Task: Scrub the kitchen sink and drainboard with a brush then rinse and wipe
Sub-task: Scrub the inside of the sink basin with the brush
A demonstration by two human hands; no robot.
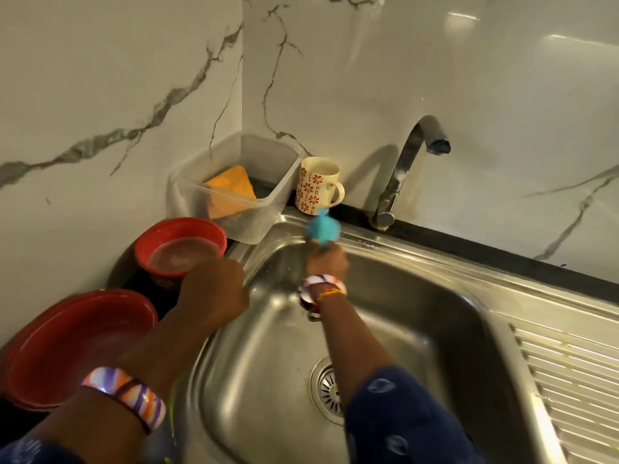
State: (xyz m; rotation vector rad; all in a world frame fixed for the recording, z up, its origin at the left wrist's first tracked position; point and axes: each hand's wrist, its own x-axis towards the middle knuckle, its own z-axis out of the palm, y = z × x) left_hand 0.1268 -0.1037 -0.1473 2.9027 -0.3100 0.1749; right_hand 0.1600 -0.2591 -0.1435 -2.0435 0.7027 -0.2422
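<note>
Stainless sink (385, 296) fills the centre of the head view, basin sunk, drain strainer (330, 390) on its floor near the bottom of frame. Ribbed drainboard (569, 380) runs off to the right of the basin. The right hand (330, 262) reaches across the basin to its far rim, fingers wrapped tight around a blue brush (323, 229). The brush is blurred; its long axis runs roughly from the fist up and away towards the wall, blue head leading, and the head sits at the back rim of the sink just below a flowered mug (318, 185). Whether bristles touch the steel I cannot tell. A banded bangle (321, 286) circles that wrist; dark blue patterned sleeve (402, 416) further down the arm. The left hand (214, 289) is curled into a loose fist at the left rim of the sink, near its far left corner; what, if anything, it grips is hidden. A striped bangle (127, 396) shows on the left forearm. Left of the sink: a red bowl (181, 242) holding cloudy liquid, and nearer the camera a red plate (73, 346). Behind the bowl, in the corner, a clear plastic tub (241, 185) with an orange sponge (231, 192) inside. Chrome tap (405, 169) stands at the back ledge, right of the mug, spout arching over to the right. Marble-veined wall (435, 78) behind.
</note>
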